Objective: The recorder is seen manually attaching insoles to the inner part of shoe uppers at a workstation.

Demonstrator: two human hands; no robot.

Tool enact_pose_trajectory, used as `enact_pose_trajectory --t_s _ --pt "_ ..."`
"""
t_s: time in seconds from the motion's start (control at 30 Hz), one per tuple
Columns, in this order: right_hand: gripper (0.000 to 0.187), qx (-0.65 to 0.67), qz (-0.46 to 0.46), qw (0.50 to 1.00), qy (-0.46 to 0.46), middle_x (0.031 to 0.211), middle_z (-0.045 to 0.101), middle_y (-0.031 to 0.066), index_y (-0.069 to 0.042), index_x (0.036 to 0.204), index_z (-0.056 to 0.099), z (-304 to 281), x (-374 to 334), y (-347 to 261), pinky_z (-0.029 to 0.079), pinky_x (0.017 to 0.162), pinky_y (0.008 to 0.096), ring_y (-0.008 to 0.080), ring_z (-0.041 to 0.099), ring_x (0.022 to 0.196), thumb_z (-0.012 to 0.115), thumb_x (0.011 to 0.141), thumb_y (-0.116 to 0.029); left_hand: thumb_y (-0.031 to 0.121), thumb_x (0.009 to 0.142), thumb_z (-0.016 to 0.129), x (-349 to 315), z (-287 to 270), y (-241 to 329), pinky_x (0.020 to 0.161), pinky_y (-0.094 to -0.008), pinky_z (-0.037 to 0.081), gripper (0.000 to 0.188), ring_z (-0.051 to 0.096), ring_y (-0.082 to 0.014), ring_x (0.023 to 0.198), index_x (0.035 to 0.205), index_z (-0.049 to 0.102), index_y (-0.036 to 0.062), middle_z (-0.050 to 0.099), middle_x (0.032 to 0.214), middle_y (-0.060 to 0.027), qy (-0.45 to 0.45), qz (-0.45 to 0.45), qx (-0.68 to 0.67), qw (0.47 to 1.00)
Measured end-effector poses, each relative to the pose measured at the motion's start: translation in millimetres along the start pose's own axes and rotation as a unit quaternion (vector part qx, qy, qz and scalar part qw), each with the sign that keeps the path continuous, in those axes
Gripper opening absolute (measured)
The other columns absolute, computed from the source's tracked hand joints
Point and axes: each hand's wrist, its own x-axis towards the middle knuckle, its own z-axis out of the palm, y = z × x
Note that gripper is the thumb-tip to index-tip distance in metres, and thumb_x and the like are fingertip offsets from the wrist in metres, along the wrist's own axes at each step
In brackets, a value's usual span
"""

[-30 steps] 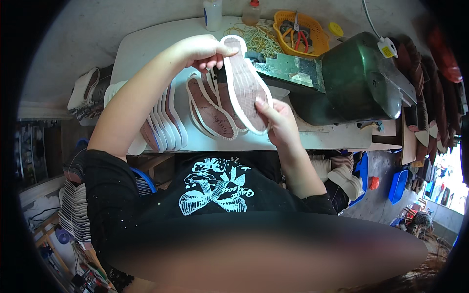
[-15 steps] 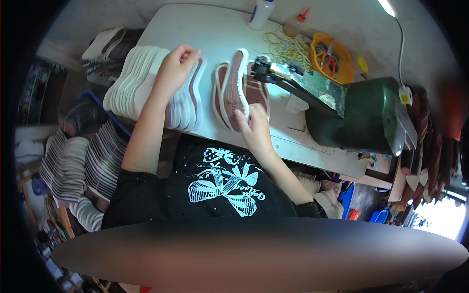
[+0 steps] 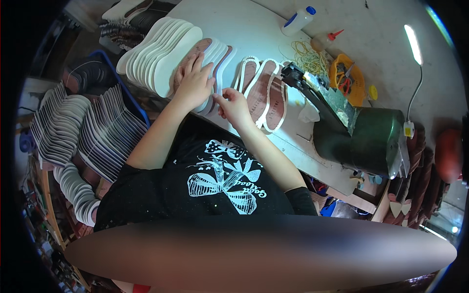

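A row of overlapping shoe soles lies at the table's left: plain white soles (image 3: pixel 177 57) first, then brown-topped ones with pale rims. My left hand (image 3: pixel 194 87) rests on the brown-topped soles (image 3: pixel 201 47), fingers stretched out and apart, hiding part of them. Close by on its right, my right hand (image 3: pixel 233 105) has its fingers curled and the thumb at the near edge of the row's last sole (image 3: pixel 223 61); whether anything is pinched there is hidden. Right of it lie several more brown soles (image 3: pixel 265 85) with white rims, overlapping, clear of both hands.
A dark green machine (image 3: pixel 349 141) with a long arm stands at the table's right. Behind it are a yellow basket (image 3: pixel 359 80) of tools, tangled yellow cord (image 3: pixel 305 57) and a white bottle (image 3: pixel 299 20) with a blue cap. Stacked soles (image 3: pixel 105 139) fill the left side.
My right hand has left the brown sole and moved left to the row. That sole now lies with the others. My left hand has come nearer and spread over the brown-topped soles. The view has shifted.
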Motion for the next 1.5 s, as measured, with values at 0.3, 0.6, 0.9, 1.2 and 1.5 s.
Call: enact_pose_trajectory --t_s 0.3,0.6,0.9,1.2,1.5 --pt "0.011 -0.111 -0.173 0.97 0.132 0.066 0.056 -0.0013 0.002 0.081 0.065 -40 -117 -68 0.034 0.044 0.0171 0.001 0.048 0.05 0.07 0.079 -0.008 0.036 0.091 0.052 0 -11 22 0.104 -0.0406 0.026 0.046 0.035 -0.0245 0.127 0.123 0.049 0.003 0.045 0.132 -0.0122 0.084 -0.054 -0.492 0.865" --pt "0.047 0.254 -0.258 0.925 -0.115 0.1 0.061 0.007 0.004 0.112 0.053 -55 -114 -32 0.044 0.084 0.0317 0.0163 0.057 0.094 0.061 0.088 -0.036 0.021 0.088 0.061 2 -59 108 0.064 -0.0198 0.051 0.029 0.061 -0.0063 0.068 0.108 0.054 0.002 0.064 0.085 -0.0034 -0.219 -0.091 -0.832 0.501" --pt "0.024 0.158 -0.172 0.965 -0.121 0.081 0.065 0.0059 0.001 0.091 0.064 -85 -104 -61 0.05 0.061 0.0232 0.0126 0.062 0.072 0.073 0.077 -0.017 0.02 0.081 0.069 -2 -42 125 0.067 -0.0212 0.048 0.028 0.058 -0.0059 0.073 0.097 0.06 -0.0003 0.064 0.084 -0.0028 -0.158 0.011 -0.73 0.665" --pt "0.013 -0.053 -0.178 0.981 0.053 0.075 0.064 0.0038 0.002 0.088 0.062 -76 -115 -59 0.048 0.056 0.0208 0.0078 0.058 0.063 0.068 0.081 -0.008 0.015 0.075 0.075 -2 -43 124 0.076 -0.0241 0.049 0.042 0.059 -0.0081 0.083 0.107 0.056 -0.002 0.064 0.095 -0.004 -0.157 0.045 -0.621 0.766" --pt "0.01 0.123 -0.22 0.956 -0.152 0.077 0.064 0.0082 0.003 0.077 0.063 -96 -121 -40 0.051 0.063 0.0265 0.0132 0.061 0.065 0.068 0.08 -0.005 0.011 0.074 0.074 -4 -72 135 0.079 -0.0247 0.048 0.041 0.059 -0.0083 0.086 0.109 0.056 -0.0024 0.064 0.096 -0.0048 -0.183 0.122 -0.644 0.732"
